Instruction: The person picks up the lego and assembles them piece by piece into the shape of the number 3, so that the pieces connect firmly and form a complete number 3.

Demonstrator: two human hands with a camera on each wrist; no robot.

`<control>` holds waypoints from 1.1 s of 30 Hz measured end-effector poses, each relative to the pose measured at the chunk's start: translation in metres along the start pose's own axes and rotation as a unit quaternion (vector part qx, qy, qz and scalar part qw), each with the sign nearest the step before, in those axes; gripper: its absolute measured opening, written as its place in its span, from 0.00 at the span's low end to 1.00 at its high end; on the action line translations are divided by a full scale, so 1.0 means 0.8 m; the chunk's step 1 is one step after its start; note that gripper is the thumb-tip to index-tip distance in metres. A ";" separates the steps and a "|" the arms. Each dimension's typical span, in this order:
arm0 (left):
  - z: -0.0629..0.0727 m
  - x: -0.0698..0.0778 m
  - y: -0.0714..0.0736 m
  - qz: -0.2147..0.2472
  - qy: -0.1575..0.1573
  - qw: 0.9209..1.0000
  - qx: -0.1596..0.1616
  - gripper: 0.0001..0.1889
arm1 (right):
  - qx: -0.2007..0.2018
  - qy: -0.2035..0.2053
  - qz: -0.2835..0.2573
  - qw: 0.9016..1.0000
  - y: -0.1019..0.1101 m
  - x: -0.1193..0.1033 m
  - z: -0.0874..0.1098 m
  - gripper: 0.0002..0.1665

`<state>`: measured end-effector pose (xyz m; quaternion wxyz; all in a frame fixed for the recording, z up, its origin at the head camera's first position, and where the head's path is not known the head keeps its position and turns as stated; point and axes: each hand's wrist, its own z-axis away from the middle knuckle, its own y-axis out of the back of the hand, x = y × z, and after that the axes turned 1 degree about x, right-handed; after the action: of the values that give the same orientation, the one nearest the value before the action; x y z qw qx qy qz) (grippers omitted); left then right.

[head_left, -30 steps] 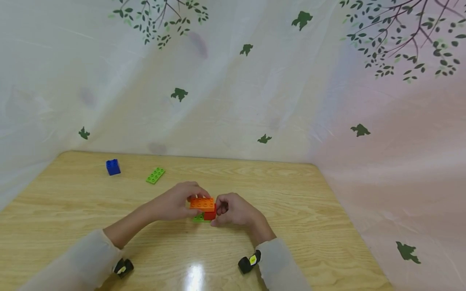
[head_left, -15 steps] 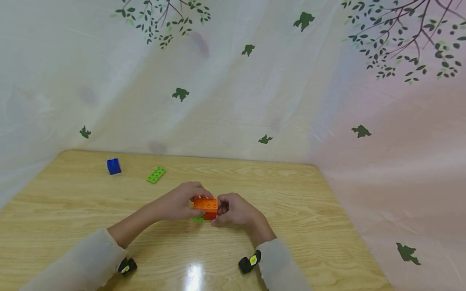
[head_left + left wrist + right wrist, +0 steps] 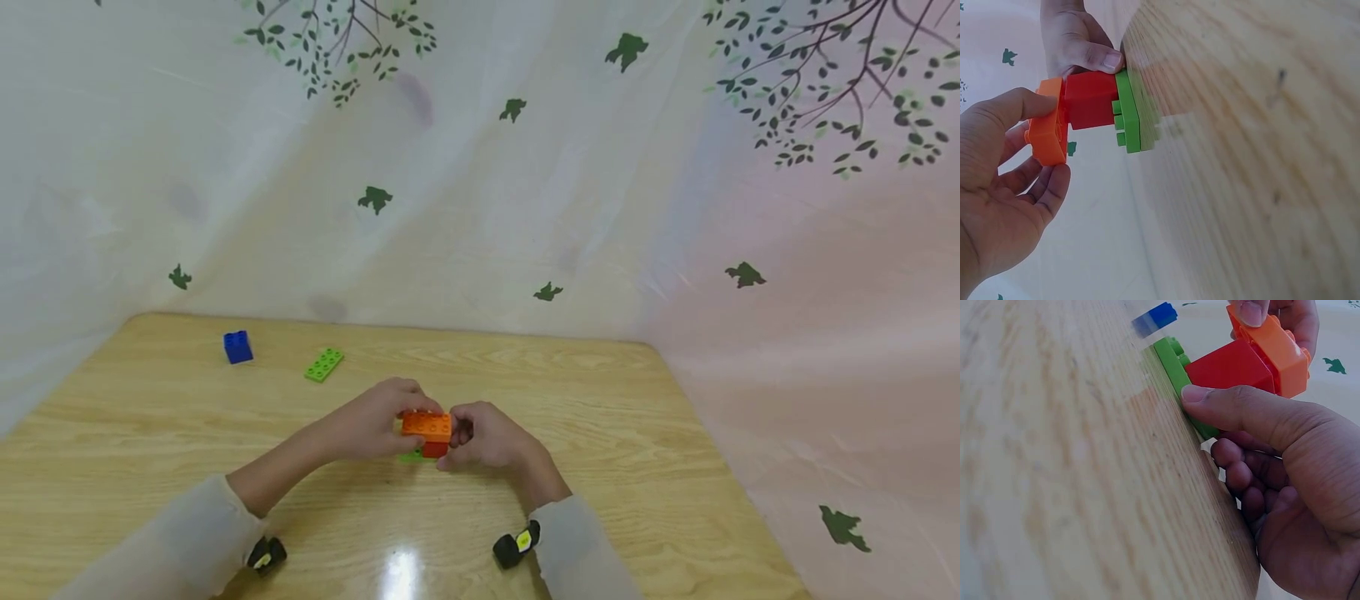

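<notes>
My left hand (image 3: 371, 423) pinches an orange toy building brick (image 3: 1049, 125) between thumb and fingers, on top of a red brick (image 3: 1090, 100). A thin gap seems to show between orange and red in the left wrist view. Beneath the red brick lies a green plate brick (image 3: 1127, 112) with studs, flat on the table; its left part sticks out past the red one. From the right, my right hand (image 3: 491, 437) grips the green plate and the red brick's lower end, its thumb (image 3: 1197, 395) along the near side and its other fingers curled behind.
A blue brick (image 3: 237, 347) stands at the table's far left. Right of it lies another green plate brick (image 3: 325, 365). A pale sheet (image 3: 450, 208) with printed leaves hangs behind the wooden table (image 3: 637, 467).
My left hand has shifted the orange brick a little to the right, so that it lies over the red brick's studs. The right hand keeps its grip in place.
</notes>
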<state>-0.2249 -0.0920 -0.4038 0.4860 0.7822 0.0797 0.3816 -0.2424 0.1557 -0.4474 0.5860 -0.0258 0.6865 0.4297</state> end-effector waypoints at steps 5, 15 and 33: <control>0.001 0.004 0.000 -0.006 -0.003 1.000 -0.001 0.18 | 0.003 -0.001 0.004 1.000 -0.001 -0.001 0.001 0.16; 0.002 0.006 0.000 -0.001 0.004 1.000 -0.001 0.19 | 0.000 0.003 0.010 1.000 -0.002 0.000 0.001 0.16; 0.002 0.003 -0.002 -0.004 0.023 1.000 -0.006 0.19 | 0.002 0.006 0.003 1.000 -0.002 0.006 0.000 0.16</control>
<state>-0.2219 -0.0915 -0.4043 0.4904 0.7699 0.0920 0.3979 -0.2430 0.1569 -0.4524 0.5805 -0.0254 0.6912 0.4297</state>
